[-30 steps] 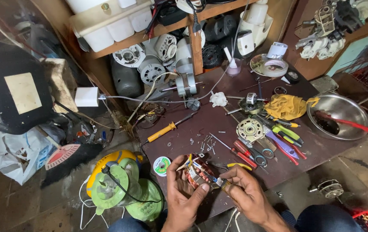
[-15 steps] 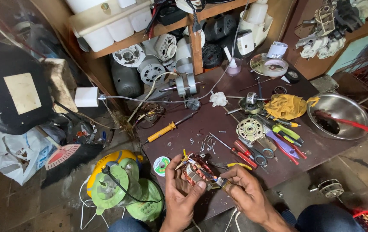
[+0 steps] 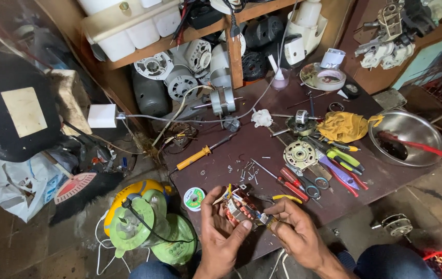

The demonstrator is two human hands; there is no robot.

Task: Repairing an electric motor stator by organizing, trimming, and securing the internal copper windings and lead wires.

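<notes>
Fingers of the left hand curl around a small motor stator with copper windings and coloured leads; thumb pressed on its near side. Right hand: fingertips pinched together on the leads at the stator's right edge. Stator held just above the near edge of the dark brown workbench.

Just left of the hands: solder spool on the bench; green and yellow appliance body on the floor below it.

Just beyond the stator: loose screws, red-handled pliers, round motor end plate.

Mid-bench: yellow-handled soldering iron to the left, yellow cloth to the right, steel bowl at the right edge.

Farthest: wooden shelf holding motor parts and white plastic bins.
</notes>
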